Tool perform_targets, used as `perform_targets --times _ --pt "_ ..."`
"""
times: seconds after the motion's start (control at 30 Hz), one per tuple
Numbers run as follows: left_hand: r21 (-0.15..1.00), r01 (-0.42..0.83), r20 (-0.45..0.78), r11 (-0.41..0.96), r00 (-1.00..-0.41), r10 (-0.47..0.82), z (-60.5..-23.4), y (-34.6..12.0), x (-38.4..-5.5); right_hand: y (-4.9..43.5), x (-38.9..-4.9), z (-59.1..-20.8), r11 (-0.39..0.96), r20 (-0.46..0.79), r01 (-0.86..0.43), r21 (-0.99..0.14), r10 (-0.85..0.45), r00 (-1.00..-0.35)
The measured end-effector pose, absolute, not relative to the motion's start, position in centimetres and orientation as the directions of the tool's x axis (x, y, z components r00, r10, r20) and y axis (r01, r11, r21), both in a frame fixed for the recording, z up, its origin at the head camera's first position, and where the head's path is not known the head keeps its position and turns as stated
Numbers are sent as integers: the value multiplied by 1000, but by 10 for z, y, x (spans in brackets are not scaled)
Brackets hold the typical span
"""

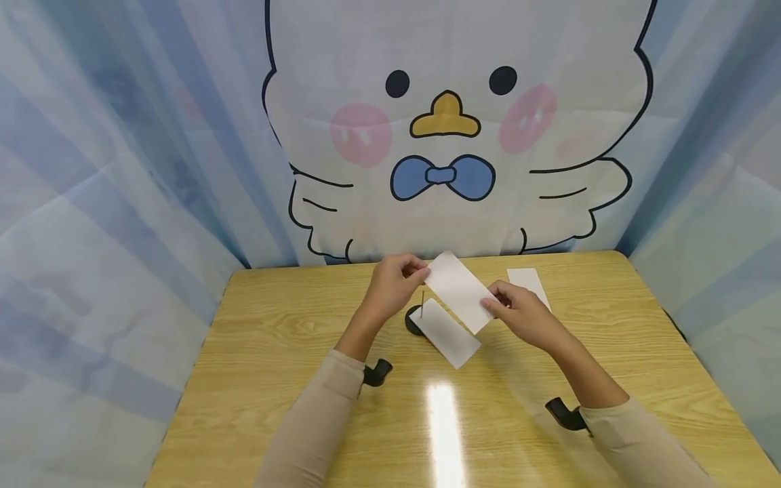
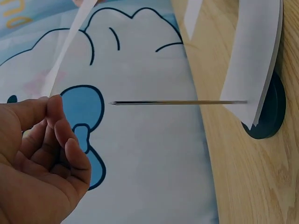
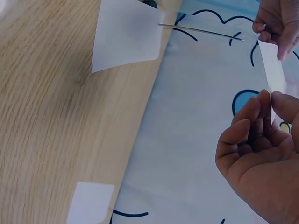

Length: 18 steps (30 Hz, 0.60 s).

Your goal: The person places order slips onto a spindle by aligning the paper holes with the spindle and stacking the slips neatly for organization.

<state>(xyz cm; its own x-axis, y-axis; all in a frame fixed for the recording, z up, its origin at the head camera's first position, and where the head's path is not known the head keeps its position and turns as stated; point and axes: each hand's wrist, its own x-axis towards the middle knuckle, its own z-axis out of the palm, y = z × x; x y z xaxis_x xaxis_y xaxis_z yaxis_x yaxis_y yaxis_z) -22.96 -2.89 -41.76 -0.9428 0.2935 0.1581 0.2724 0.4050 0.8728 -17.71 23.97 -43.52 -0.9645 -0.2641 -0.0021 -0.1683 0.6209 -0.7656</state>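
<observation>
A white paper slip (image 1: 460, 291) is held up between both hands over the far part of the table. My left hand (image 1: 393, 281) pinches its left corner between thumb and fingers; my right hand (image 1: 521, 313) pinches the right end. Below it stands a paper spike with a round black base (image 1: 411, 321) and an upright metal needle (image 2: 173, 102). Several white slips (image 2: 254, 51) are pierced near one end by that needle and lie low over the base. In the left wrist view the needle's tip is bare, apart from the held slip.
Another white paper (image 1: 531, 281) lies on the wooden table (image 1: 274, 379), behind my right hand. A curtain with a cartoon bird (image 1: 445, 217) hangs at the table's back edge. Black wrist mounts (image 1: 378, 373) stick out from both sleeves.
</observation>
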Motion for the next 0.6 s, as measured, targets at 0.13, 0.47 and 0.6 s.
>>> perform_targets --times 0.13,0.47,0.6 --pt "866 269 162 421 -948 274 -423 -33 -231 236 -179 -441 626 -18 -141 -767 -240 -971" --pt "867 193 91 459 -968 235 -437 -37 -234 232 -183 -454 639 -50 -82 -765 -186 -981" --pt "873 163 62 460 -972 226 -441 -38 -234 232 -184 -458 641 -58 -64 -765 -168 -984"
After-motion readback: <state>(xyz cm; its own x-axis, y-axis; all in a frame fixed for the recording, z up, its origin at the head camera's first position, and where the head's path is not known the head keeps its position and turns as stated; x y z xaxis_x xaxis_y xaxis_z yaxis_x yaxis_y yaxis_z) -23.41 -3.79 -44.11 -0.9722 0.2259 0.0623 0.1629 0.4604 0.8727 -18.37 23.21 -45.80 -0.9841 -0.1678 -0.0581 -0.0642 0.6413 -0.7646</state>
